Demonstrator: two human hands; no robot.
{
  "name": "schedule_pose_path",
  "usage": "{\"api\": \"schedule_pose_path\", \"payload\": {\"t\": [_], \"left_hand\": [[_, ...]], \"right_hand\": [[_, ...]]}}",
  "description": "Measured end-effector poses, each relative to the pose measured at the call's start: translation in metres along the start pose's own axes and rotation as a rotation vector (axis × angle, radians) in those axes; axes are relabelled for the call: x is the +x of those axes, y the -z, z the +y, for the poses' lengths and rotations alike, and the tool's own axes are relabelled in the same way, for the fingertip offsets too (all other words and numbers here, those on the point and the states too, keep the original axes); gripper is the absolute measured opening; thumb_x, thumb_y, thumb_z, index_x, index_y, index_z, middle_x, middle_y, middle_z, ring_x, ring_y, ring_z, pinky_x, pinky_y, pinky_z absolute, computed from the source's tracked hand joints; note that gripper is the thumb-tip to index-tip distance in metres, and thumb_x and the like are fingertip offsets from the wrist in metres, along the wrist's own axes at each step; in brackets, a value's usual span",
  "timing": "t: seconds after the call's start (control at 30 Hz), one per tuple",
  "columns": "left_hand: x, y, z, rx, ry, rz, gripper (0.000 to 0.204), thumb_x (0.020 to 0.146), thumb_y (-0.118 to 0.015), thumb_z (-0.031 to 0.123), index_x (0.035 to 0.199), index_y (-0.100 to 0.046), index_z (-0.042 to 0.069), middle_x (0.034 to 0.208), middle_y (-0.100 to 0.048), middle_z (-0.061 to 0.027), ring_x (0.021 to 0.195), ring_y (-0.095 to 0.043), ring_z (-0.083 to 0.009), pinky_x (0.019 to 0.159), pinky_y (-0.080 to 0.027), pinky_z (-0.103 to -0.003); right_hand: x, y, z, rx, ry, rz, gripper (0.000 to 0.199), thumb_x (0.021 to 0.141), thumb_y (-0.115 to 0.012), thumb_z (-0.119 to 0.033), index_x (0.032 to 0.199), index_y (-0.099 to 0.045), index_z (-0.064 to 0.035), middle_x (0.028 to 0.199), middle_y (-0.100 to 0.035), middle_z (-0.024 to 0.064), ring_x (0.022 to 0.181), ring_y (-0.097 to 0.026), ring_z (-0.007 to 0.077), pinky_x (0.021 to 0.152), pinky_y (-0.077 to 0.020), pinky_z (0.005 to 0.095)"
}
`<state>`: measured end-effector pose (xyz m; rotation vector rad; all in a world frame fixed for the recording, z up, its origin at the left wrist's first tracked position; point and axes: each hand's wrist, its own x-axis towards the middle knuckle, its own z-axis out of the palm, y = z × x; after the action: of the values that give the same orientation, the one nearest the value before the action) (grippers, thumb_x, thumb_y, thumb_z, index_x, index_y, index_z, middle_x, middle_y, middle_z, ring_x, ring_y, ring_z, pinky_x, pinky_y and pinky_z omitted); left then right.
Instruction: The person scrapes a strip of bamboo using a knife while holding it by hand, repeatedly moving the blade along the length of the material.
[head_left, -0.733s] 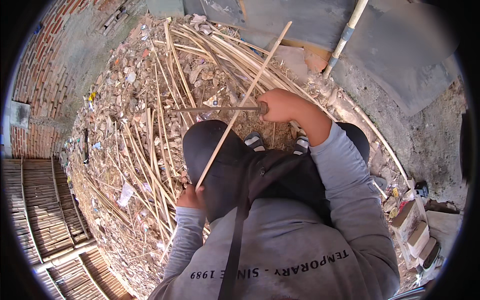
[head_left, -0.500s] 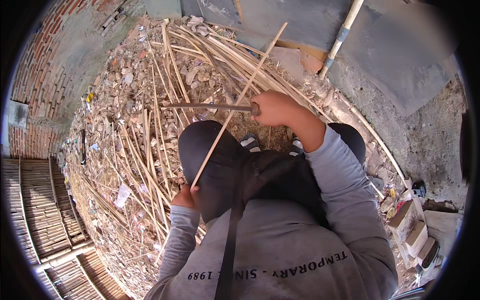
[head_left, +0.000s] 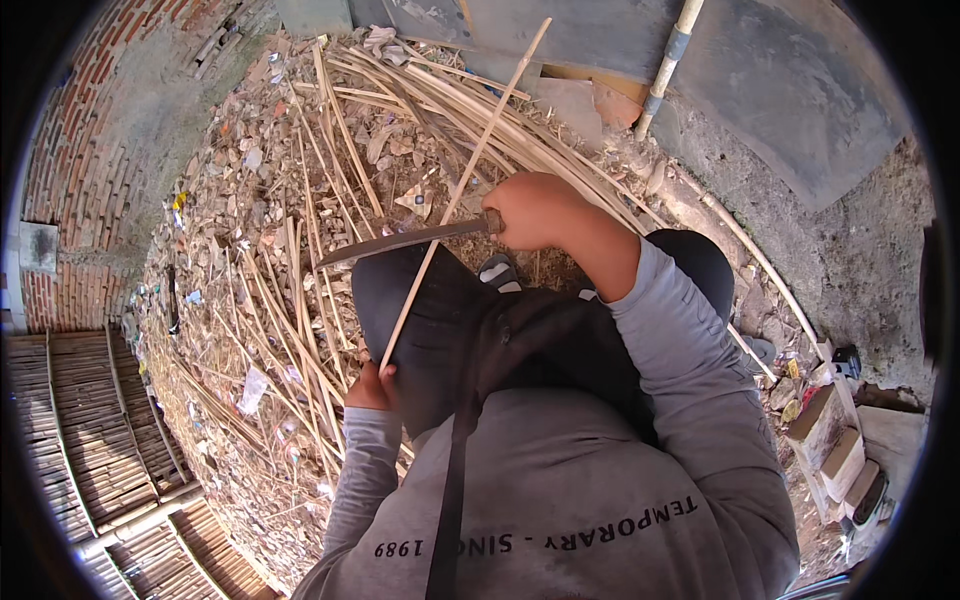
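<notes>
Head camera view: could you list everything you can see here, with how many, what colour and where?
Long thin stick: one, pale tan, running from the left hand up past the blade.
Long knife: one, dark grey blade, level across the stick.
Loose cane strips: many, pale yellow, strewn over the littered ground on the left and ahead.
Woven slat panels: several, brown, lower left.
Brick wall: one, red, far left.
Pole: one, cream with a grey band, top right.
Small boxes: a few, tan, lower right.
Left hand: grip on the stick's lower end.
Right hand: grip on the knife handle.
Sleeves: two, grey.
</notes>
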<state>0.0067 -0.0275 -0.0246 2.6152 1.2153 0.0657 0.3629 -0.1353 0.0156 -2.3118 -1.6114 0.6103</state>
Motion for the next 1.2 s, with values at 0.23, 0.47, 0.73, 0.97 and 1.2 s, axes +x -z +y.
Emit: {"api": "schedule_pose_path", "payload": {"t": [0.23,0.47,0.73,0.97,1.2], "left_hand": [[0.006,-0.001,-0.005,0.056,-0.034,0.017,0.04,0.093,-0.05,0.044,0.082,-0.05,0.005,0.061,-0.058,-0.0242,0.061,-0.058,-0.0473,0.053,-0.043,-0.054],[0.001,0.0,-0.001,-0.003,-0.018,0.015,0.04,0.093,-0.051,0.044,0.083,-0.049,0.005,0.06,-0.057,-0.024,0.061,-0.058,-0.0473,0.052,-0.043,-0.054],[0.006,0.002,-0.002,0.071,-0.02,0.007,0.034,0.094,-0.05,0.038,0.083,-0.051,0.005,0.062,-0.058,-0.0245,0.062,-0.058,-0.0484,0.054,-0.043,-0.055],[0.003,0.0,-0.002,0.04,-0.004,-0.017,0.036,0.094,-0.05,0.04,0.085,-0.051,0.005,0.065,-0.059,-0.0243,0.063,-0.058,-0.0475,0.054,-0.044,-0.055],[0.005,0.0,-0.004,0.049,-0.019,0.004,0.038,0.093,-0.052,0.042,0.084,-0.05,0.005,0.066,-0.06,-0.0238,0.064,-0.059,-0.0465,0.055,-0.044,-0.054]], "right_hand": [[0.013,0.006,0.065,0.217,-0.179,0.2,0.038,0.074,-0.073,-0.034,0.092,-0.065,-0.0011,0.085,-0.065,0.0212,0.085,-0.063,0.0382,0.074,-0.0491,0.0444],[0.004,0.002,0.002,0.083,-0.057,0.012,0.024,0.071,-0.068,-0.025,0.089,-0.068,-0.0085,0.085,-0.067,0.0161,0.086,-0.065,0.0341,0.076,-0.0512,0.0438],[0.01,0.008,0.049,0.209,-0.121,0.161,0.029,0.074,-0.072,-0.028,0.089,-0.067,-0.0045,0.081,-0.065,0.0188,0.082,-0.063,0.0358,0.073,-0.0491,0.0443],[0.004,0.014,0.029,0.175,-0.032,0.005,0.026,0.072,-0.073,-0.026,0.088,-0.068,-0.0059,0.08,-0.065,0.0184,0.081,-0.064,0.0352,0.072,-0.0491,0.044],[0.006,0.018,0.036,0.208,-0.204,0.051,0.03,0.072,-0.07,-0.027,0.093,-0.068,-0.0065,0.09,-0.066,0.018,0.089,-0.064,0.0357,0.077,-0.051,0.044]]}}
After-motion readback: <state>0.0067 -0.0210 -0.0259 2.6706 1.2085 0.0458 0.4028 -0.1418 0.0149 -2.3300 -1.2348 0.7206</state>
